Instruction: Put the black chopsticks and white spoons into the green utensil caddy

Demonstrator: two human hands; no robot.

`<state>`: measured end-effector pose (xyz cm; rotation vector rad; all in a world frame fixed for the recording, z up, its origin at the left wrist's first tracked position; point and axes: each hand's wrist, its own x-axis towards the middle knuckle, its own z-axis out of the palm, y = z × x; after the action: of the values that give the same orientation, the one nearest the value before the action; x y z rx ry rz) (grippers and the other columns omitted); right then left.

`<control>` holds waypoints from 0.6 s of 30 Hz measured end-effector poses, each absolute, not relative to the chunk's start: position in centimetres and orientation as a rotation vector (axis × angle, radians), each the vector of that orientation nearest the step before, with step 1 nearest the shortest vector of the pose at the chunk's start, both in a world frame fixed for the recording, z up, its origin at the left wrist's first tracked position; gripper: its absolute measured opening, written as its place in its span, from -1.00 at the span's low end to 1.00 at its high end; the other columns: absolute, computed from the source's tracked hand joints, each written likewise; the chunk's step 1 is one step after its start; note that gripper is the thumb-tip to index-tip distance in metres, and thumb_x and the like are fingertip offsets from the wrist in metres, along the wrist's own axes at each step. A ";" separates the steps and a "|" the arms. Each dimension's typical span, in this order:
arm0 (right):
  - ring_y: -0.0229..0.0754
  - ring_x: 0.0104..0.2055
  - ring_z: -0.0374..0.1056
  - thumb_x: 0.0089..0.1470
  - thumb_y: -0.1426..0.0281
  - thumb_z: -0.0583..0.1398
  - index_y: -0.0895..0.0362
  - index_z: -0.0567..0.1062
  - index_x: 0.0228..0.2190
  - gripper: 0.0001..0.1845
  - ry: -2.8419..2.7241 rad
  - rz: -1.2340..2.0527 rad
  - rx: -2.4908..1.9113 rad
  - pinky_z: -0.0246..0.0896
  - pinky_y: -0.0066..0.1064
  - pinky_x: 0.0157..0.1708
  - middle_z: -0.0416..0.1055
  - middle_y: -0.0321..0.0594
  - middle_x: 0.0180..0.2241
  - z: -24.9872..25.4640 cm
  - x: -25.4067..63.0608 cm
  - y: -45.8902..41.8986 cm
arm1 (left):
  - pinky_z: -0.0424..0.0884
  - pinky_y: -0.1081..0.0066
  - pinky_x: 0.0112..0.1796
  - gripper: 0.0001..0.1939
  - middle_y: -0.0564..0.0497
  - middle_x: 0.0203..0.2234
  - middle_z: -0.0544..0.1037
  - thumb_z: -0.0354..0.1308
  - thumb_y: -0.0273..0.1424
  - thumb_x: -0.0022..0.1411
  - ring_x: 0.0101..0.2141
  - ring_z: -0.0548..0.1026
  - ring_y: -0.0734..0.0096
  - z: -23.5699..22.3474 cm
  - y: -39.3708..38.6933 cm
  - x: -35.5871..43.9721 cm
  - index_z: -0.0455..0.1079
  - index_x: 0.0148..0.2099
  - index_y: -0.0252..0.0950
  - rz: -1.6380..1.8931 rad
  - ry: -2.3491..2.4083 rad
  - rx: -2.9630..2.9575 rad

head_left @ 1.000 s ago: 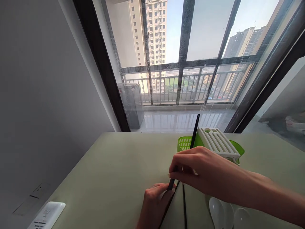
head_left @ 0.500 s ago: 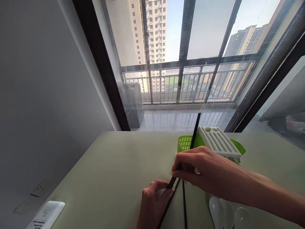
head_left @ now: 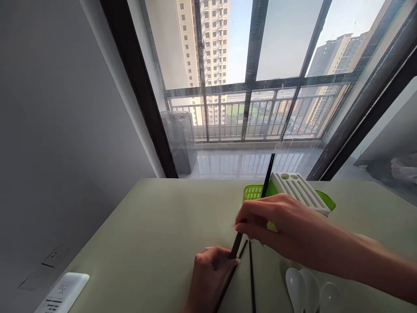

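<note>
Taking the clock from the dark chopsticks (head_left: 236, 245) in hand (perhaps a pair; I cannot count them), white spoons (head_left: 296, 284) lie nearest, at four o'clock. A loose chopstick (head_left: 252, 278) lies on the table (head_left: 156, 226) at about five. At seven, the left hand (head_left: 211, 271) pinches the lower end between thumb and fingers, beside a second loose stick (head_left: 228, 282). The right hand (head_left: 270, 217), at two, pinches the upper part with curled fingers. The chopsticks look light, stiff and smooth, likely to roll or slip, so a pinch near the thick end should serve best. Beyond, around one to two, are more upright chopsticks (head_left: 268, 174), a green basket (head_left: 251, 191) and a white slotted rack (head_left: 295, 191).
</note>
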<state>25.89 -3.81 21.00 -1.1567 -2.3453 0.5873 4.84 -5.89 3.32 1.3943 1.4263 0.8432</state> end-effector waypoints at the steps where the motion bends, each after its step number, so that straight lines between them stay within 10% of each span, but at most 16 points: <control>1: -0.31 -0.47 0.35 0.44 0.18 0.14 0.04 0.55 -0.30 -0.69 -2.343 0.601 -1.157 0.12 -0.45 -0.46 0.50 -0.38 -0.47 21.0 25.9 -3.9 | 0.52 0.30 -0.17 -0.86 -0.02 -0.31 0.74 0.39 -0.28 0.15 -0.22 0.66 0.12 3.2 -5.9 4.8 0.73 -0.27 -0.17 0.847 1.425 1.397; 18: -0.29 -0.37 0.41 0.44 0.23 0.12 0.04 0.47 -0.34 -0.71 -2.237 0.737 -1.142 0.17 -0.44 -0.37 0.55 -0.37 -0.39 20.6 26.0 -4.6 | 0.45 0.31 0.00 -0.79 0.09 -0.29 0.77 0.39 -0.43 0.18 -0.14 0.61 0.16 3.1 -5.5 4.3 0.75 -0.20 0.02 0.894 1.222 1.500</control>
<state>26.03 -4.63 20.60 -1.1424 -2.2366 0.7371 4.33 -5.51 3.11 1.5000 1.2218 0.8937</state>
